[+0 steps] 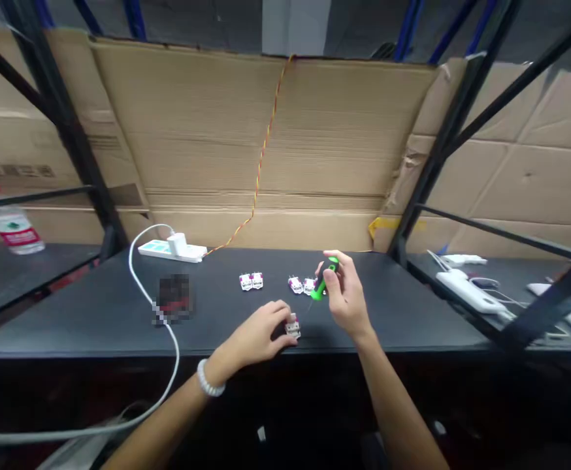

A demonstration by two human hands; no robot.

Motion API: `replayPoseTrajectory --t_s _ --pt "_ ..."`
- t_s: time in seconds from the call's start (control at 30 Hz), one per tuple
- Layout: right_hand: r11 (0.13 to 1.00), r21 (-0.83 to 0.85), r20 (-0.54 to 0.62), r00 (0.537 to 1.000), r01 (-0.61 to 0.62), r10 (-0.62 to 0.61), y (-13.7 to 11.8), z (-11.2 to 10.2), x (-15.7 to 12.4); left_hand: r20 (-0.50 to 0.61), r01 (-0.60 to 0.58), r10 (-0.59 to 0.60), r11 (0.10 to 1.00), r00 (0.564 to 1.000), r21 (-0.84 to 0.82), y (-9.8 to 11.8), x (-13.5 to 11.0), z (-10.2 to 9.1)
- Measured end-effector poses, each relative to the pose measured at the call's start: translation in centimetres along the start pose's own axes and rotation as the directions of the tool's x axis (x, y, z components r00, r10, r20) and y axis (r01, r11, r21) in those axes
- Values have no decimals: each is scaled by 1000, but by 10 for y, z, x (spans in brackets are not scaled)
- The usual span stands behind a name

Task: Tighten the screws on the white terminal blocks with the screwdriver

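Observation:
Near the front edge of the dark table, my left hand [264, 331] grips a small white block with purple parts [293, 326] between thumb and fingers. To its right, my right hand [346, 297] is closed around the green and black handle of a screwdriver [325, 277]. The thin shaft slants down and left toward the block, its tip apart from it as far as I can see. Behind the hands lie similar white and purple pieces [296, 284], partly covered by the screwdriver. Another pair of these pieces [251, 281] sits further left.
A white power strip [161, 250] with a plug stands at the back left; its white cable [141, 282] runs over the front edge. A blurred dark patch [174, 298] lies beside the cable. Cardboard [207, 130] walls the back, and black metal posts [442, 150] frame both sides.

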State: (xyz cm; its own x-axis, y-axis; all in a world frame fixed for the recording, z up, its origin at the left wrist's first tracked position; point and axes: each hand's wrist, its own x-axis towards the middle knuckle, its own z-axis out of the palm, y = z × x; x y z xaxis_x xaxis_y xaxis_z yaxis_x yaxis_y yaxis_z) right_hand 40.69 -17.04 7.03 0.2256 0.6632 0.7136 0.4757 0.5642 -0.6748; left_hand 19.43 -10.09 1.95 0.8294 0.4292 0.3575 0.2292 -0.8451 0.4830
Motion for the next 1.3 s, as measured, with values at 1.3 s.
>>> replayPoseTrajectory --t_s 1.3 --pt "995 -11 -53 993 101 -102 -27 10 -10 -68 -33 29 997 997 -68 0 1 2"
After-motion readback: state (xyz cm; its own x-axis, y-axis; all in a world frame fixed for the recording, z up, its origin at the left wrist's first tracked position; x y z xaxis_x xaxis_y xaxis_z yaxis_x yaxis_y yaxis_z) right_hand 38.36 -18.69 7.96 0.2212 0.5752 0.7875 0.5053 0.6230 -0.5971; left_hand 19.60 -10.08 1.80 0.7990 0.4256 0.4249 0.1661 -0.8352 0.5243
